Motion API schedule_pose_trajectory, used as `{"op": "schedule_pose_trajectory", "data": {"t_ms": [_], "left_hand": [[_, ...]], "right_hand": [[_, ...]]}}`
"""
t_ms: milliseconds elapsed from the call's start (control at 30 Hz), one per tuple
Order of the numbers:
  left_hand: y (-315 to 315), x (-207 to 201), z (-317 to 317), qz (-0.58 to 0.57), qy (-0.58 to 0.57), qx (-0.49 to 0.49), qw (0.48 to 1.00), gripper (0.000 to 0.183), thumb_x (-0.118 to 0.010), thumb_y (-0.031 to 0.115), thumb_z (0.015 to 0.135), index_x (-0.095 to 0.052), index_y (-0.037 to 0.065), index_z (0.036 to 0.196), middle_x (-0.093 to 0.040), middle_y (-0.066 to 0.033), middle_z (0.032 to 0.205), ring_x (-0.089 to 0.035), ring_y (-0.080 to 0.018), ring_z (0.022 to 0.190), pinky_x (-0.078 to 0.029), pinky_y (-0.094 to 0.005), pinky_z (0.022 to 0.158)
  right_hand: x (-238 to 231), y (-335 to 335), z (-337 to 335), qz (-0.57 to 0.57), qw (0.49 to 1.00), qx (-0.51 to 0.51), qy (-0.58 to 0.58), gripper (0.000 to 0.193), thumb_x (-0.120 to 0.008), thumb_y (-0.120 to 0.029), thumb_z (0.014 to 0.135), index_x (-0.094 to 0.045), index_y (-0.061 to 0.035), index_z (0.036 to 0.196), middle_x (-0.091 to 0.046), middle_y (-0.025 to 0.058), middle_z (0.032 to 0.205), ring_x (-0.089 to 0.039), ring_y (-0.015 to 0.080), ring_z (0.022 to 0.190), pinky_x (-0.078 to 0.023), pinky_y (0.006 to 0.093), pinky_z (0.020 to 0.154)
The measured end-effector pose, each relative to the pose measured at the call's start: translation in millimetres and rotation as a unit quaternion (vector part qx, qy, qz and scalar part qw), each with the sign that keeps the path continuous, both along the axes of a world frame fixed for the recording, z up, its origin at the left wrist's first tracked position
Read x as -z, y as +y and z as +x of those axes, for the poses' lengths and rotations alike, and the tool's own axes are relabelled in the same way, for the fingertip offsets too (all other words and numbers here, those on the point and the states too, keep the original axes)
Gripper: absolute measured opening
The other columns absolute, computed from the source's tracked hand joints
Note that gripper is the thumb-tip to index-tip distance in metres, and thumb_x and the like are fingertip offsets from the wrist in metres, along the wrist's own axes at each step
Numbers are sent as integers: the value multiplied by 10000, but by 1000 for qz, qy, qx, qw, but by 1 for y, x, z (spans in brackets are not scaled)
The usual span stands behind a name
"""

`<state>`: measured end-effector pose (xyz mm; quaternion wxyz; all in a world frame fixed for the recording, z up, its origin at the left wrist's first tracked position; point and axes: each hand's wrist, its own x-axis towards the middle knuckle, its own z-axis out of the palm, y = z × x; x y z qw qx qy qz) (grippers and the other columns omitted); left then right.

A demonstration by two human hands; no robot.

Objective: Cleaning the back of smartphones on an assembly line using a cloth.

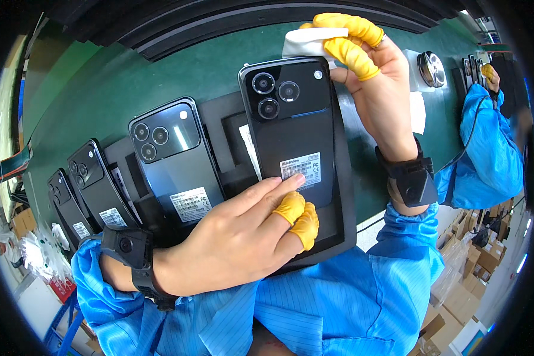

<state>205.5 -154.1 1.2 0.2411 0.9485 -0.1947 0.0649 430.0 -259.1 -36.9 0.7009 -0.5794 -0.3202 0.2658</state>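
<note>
A dark smartphone (pixel 302 136) lies back up in a black foam tray (pixel 343 202), with three round camera lenses and a white label (pixel 301 171). My left hand (pixel 249 222) reaches over its lower part. Two bare fingers are stretched onto the label; two fingers in yellow finger cots are bent and close together, and whatever is between them is hidden. At the top edge of the phone, my right hand (pixel 368 68), also in yellow finger cots, pinches a folded white cloth (pixel 311 43). The cloth touches or nearly touches that edge.
More phones stand in a row leftward: a grey-blue phone (pixel 175 157), a dark phone (pixel 104 184) and another at the far left (pixel 68 207). A round metal-topped container (pixel 431 69) is on the green table (pixel 219 53). A co-worker in a blue sleeve (pixel 486 148) is at right.
</note>
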Motion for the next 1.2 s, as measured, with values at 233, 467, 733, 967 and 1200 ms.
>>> {"op": "schedule_pose_trajectory", "data": {"t_ms": [233,467,733,967,1200], "left_hand": [[0,1,1,-4,-2,-5,1000,327,-687,255,719,-621,15,932,-584,-191,1149,-603,-302,1000,-506,-339,878],[2,2,0,-7,-1,-6,1000,340,-691,257,720,-616,9,940,-581,-192,1151,-603,-312,999,-509,-335,867],[0,6,3,-27,-5,-12,1000,373,-692,255,721,-595,-12,963,-567,-207,1149,-602,-323,1001,-519,-345,851],[-2,10,6,-43,-19,-17,999,364,-699,251,732,-593,-11,962,-573,-182,1098,-597,-318,1020,-522,-347,848],[-3,5,3,-10,3,-32,999,365,-708,268,725,-599,8,957,-583,-110,1019,-586,-273,1044,-507,-338,878]], "right_hand": [[0,2,-2,-15,1000,-2,-24,291,-533,10,883,-568,-8,1172,-601,136,1179,-590,213,1091,-527,251,855],[3,5,-1,-12,1000,-3,-20,290,-536,7,885,-570,-8,1173,-609,132,1167,-594,211,1083,-517,259,873],[4,8,0,1,987,-40,-157,229,-558,-18,889,-596,6,1113,-636,120,1118,-616,202,1026,-498,299,879],[-22,3,-3,-84,946,123,-289,211,-602,14,824,-657,-9,1026,-672,92,1002,-622,166,937,-456,253,856],[-77,-58,0,93,812,323,-477,254,-560,-31,894,-572,76,1124,-617,220,1108,-630,313,1000,-503,398,916]]}}
